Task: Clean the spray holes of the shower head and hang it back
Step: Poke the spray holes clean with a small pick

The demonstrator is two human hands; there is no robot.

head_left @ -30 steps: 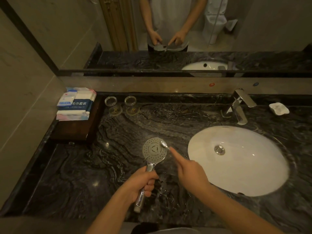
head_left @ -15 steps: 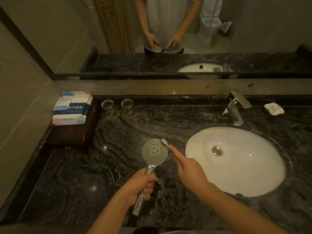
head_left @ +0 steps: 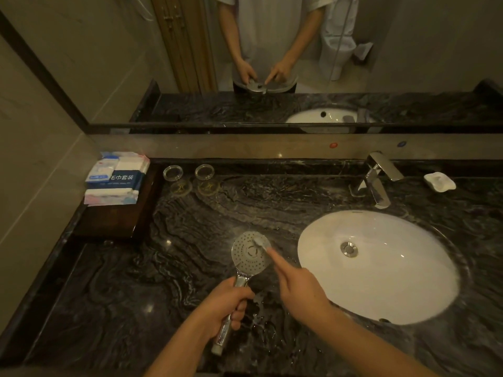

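The shower head (head_left: 251,253) was held above the dark marble counter (head_left: 136,295), left of the white sink (head_left: 381,281), spray face turned up toward the camera. Its long axis ran from the handle end, nearest the person, away and slightly right up to the round face. The left hand (head_left: 227,306) was wrapped round the chrome handle, fingers curled over it, just below the neck. The right hand (head_left: 300,291) lay to the right of and nearer than the face, gripping a small brush (head_left: 260,243) with the index finger stretched along its shaft; the bristle end rested on the upper right part of the face, touching the holes there. The brush shaft crossed the head's axis at an angle, pointing up-left. Judgement: scrubbing step under way; the untouched lower and left holes lay further left of the right hand, so the next strokes would call for reaching across the face or turning the handle in the left hand. Hanging back not yet done; no bracket in view.
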